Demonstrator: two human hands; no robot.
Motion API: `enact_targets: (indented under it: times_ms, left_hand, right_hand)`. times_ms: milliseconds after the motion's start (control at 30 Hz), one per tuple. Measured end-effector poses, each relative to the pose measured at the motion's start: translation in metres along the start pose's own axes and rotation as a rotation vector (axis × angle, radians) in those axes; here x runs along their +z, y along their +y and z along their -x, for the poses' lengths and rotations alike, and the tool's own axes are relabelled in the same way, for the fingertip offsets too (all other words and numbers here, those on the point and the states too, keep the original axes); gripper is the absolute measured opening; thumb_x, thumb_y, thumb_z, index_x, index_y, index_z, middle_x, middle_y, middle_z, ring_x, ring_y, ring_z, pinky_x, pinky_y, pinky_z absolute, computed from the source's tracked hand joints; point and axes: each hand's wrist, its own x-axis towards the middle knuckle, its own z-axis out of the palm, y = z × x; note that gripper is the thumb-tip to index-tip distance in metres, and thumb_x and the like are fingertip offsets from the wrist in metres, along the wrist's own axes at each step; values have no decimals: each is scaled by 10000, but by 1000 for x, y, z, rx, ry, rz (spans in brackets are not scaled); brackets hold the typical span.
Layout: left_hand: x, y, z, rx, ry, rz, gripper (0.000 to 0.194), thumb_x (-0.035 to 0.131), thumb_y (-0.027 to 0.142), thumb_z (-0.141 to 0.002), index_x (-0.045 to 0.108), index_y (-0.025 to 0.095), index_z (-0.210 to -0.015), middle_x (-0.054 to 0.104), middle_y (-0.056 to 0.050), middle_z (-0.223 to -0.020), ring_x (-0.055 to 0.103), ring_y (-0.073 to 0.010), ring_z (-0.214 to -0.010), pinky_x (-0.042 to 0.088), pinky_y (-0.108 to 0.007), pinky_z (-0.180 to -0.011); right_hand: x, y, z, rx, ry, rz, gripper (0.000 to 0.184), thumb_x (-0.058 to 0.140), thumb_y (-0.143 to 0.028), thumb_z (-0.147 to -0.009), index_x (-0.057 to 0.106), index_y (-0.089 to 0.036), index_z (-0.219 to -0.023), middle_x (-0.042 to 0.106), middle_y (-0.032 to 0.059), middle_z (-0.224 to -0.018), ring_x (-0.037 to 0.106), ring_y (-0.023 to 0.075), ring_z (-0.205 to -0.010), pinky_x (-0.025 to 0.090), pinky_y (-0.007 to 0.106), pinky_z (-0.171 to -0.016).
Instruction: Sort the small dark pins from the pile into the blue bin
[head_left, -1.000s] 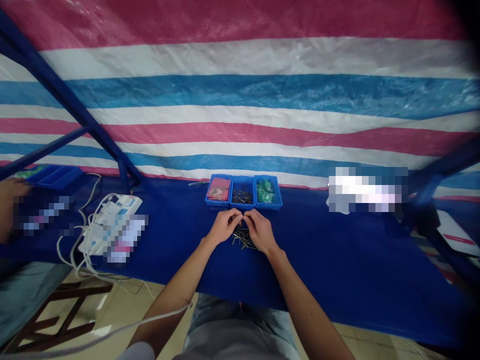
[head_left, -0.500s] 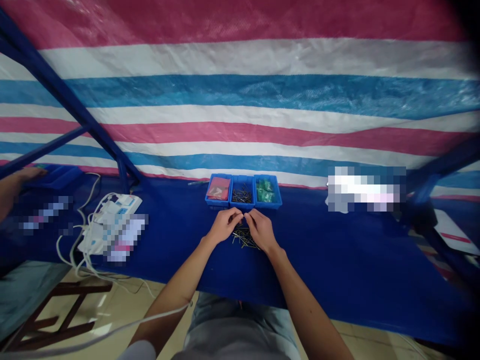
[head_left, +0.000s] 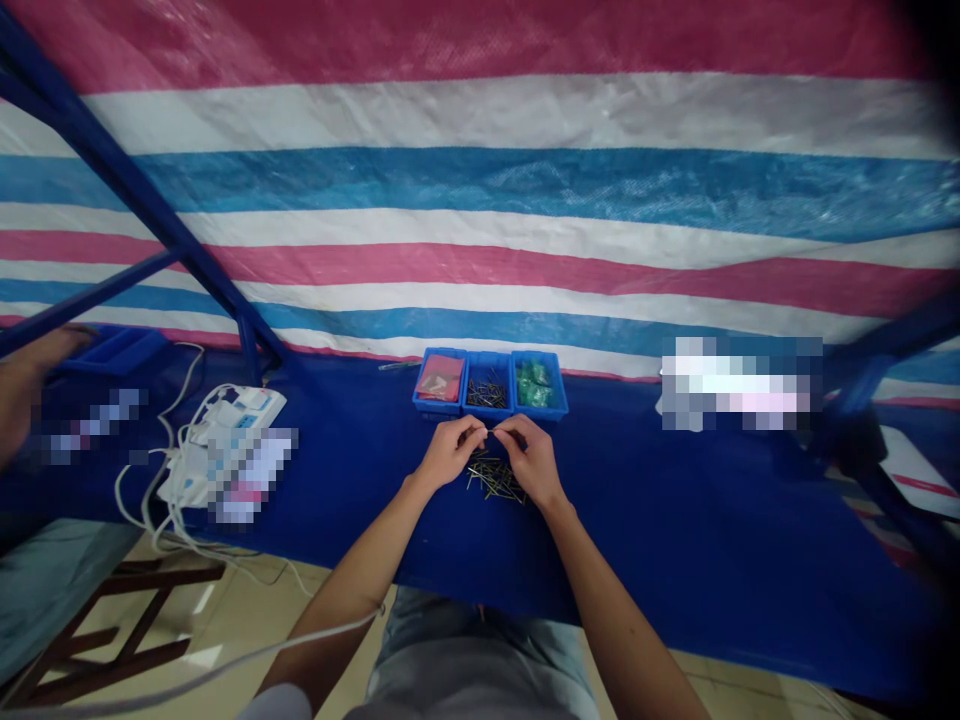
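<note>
The left grip (head_left: pixel 450 450) and right grip (head_left: pixel 531 460) sit close together, both pinched shut at the fingertips, with a thin metal pin (head_left: pixel 492 432) apparently held between them, though it is too fine to be sure. A loose pile of pins (head_left: pixel 495 480) lies on the blue-covered surface (head_left: pixel 675 520) just below both grips. Three blue bins (head_left: pixel 488 410) stand just ahead of them, the middle one holding similar pins (head_left: pixel 486 392).

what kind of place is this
Probably a makeshift assembly workshop: striped tarpaulin walls, blue parts bins on a blue-covered table, and loose metal pins.
</note>
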Motion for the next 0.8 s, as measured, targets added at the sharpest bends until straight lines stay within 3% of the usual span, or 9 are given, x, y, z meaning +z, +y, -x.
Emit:
enact_targets:
  times_ms: [167,800]
  left_hand:
    - [-1,-1,0,-7,-8,6,319,507,407,-976,633,149,-838,667,-13,-712,542,-110,-583,406,-217,-607]
    - [-1,-1,0,-23,6,19,343,510,424,-971,632,143,-818,666,-20,-704,550,-113,-588,409,-216,-604]
  right_hand:
    - [0,3,0,14,54,-62,121,609,-291,-913,707,-221,-902,663,52,-903,620,196,-808,484,323,-718]
    - [-5,-1,0,-35,45,-7,142,589,-257,-924,705,-214,-853,661,55,-888,621,190,-794,483,315,-700]
